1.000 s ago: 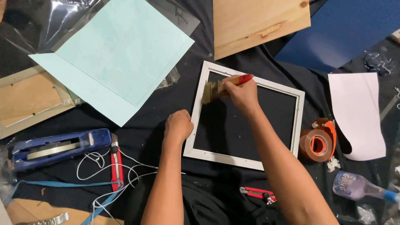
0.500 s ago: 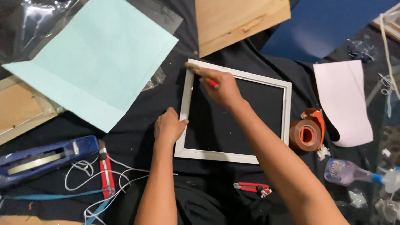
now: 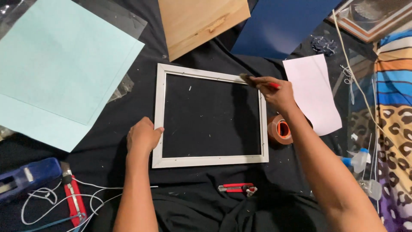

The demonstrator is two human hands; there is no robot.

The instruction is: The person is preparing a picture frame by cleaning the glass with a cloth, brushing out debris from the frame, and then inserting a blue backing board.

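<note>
A white picture frame lies flat on black cloth, empty in the middle. My left hand rests on its left rail, near the lower corner, and holds it down. My right hand is at the frame's upper right corner, closed around a small red-handled brush. The brush's dark bristles touch the top rail there.
A pale green sheet lies at left, a wooden board and a blue sheet at the top, a pink sheet at right. A brown tape roll, red cutter, blue tape dispenser and glue bottle lie around.
My right hand has swept the brush from the frame's upper left corner along the top rail to the upper right corner. My left hand stayed on the left rail.
</note>
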